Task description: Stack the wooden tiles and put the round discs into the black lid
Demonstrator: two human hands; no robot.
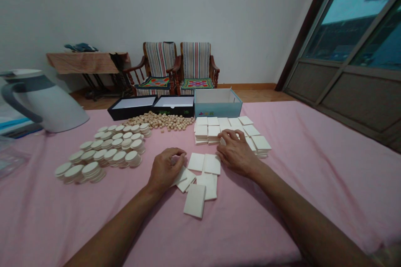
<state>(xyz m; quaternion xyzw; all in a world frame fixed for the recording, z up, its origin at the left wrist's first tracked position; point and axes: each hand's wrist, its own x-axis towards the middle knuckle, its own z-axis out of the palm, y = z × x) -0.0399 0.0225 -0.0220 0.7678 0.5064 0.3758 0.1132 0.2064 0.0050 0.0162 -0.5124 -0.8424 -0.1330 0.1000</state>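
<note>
While the right hand (236, 152) curls its fingers at the tile stacks (206, 131), one o'clock, pinch unclear | left hand (166, 169), ten o'clock: thumb near forefinger, pinch unclear | nearest loose tile (194, 201), six o'clock: long axis one-to-seven, plain, cream-white, sharp-cornered

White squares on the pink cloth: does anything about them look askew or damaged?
The loose squares beside the left hand look askew, overlapping at mixed angles, whereas the square stacks by the right hand form rough rows. No damage is visible.
</note>
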